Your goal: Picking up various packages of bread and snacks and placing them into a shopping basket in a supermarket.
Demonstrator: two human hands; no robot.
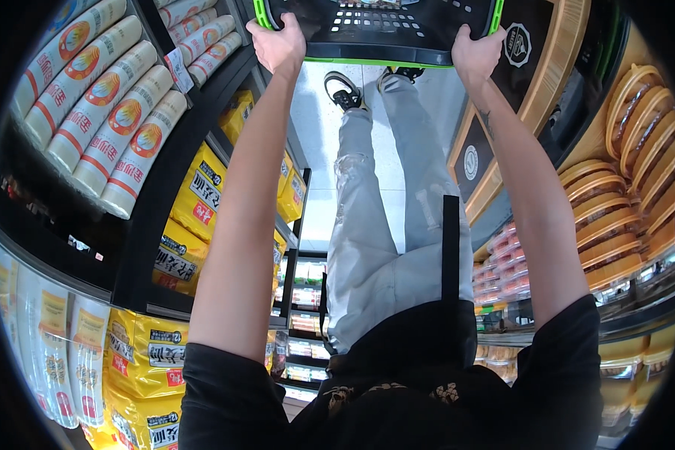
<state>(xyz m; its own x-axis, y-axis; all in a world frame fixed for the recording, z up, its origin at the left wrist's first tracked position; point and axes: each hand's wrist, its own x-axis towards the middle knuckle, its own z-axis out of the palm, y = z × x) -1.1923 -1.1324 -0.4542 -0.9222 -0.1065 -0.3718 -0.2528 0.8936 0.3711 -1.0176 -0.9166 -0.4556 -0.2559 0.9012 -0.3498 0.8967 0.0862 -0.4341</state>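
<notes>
A black plastic shopping basket (pixel 371 50) with a bright green rim is held out in front of me at the top of the view. My left hand (pixel 278 46) grips its left side, thumb over the edge. On the opposite side, my right hand (pixel 478 53) holds it the same way. The basket wall has rows of square holes. Something in clear, patterned packaging (pixel 374 3) shows inside at the top edge, mostly cut off.
On my left, a dark shelf (pixel 140 247) holds paper-wrapped rolls of dried noodles (pixel 112 107) and yellow food bags (pixel 199 191). To my right, a wood-trimmed counter (pixel 545 84) stands near stacked round packages (pixel 602 208) and pink-filled packs (pixel 500 270). Pale floor tiles (pixel 315 140) run below.
</notes>
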